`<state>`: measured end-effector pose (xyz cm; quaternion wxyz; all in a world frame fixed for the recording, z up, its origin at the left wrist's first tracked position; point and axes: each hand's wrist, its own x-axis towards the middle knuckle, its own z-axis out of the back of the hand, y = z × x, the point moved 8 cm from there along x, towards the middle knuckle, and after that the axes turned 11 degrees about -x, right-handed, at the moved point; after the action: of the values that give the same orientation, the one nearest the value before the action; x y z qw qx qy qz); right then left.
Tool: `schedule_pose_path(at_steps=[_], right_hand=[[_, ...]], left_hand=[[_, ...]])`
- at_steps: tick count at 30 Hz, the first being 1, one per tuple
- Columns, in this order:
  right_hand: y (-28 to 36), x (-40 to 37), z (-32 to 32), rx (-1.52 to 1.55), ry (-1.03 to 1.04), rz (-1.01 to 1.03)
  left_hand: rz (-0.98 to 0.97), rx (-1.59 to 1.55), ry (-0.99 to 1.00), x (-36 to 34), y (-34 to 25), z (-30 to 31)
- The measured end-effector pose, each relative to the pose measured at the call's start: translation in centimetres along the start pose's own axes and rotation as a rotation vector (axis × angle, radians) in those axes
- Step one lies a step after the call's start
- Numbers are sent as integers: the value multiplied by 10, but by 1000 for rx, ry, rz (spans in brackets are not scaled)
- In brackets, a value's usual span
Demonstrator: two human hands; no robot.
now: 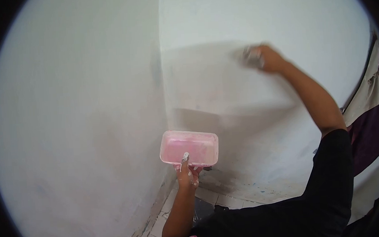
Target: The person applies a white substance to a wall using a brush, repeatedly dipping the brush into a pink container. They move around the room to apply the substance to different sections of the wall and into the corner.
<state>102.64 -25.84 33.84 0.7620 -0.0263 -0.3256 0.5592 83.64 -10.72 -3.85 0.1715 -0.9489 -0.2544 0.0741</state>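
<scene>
My left hand [188, 176] grips a pink plastic tub [189, 148] at its near edge, thumb over the rim and fingers underneath. White paint or plaster coats the thumb, and pale smears cover the inside of the tub. Up to the right, my right hand [270, 59] is closed round a blurred greyish thing [253, 58], whose kind I cannot tell. It is raised in front of the right wall [218, 21], where the arm's shadow falls. Darker, patchy areas show on this wall below the hand.
The left wall [80, 103] meets the right one in a corner just beyond the tub. White floor tiles [207, 195] show below, along a stained, flaking wall base. At the far right hangs purple and beige cloth [370, 129].
</scene>
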Motion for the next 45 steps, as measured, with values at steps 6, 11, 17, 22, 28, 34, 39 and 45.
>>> schedule_pose_path(at_steps=[6, 11, 17, 22, 28, 34, 39, 45], right_hand=[[-23, 27, 141, -657, -377, -321], [44, -32, -25, -702, 86, 24], [-46, -56, 52, -70, -7, -248], [-97, -83, 205, -467, -514, -533], [-24, -98, 61, -671, 430, -321], [3, -5, 131, -342, 157, -207], [17, 27, 198, -848, -509, -294], [94, -2, -2, -453, 255, 194]], left_hand=[[68, -103, 6, -4, 1, -5], [175, -70, 47, -6, 2, -11], [283, 41, 76, -10, 14, -16], [293, 20, 104, -7, 19, -18], [382, -43, 171, -7, 23, -24], [362, -26, 243, 5, 28, -6], [417, 53, 242, 6, 29, -1], [399, 70, 277, -10, 21, -23]])
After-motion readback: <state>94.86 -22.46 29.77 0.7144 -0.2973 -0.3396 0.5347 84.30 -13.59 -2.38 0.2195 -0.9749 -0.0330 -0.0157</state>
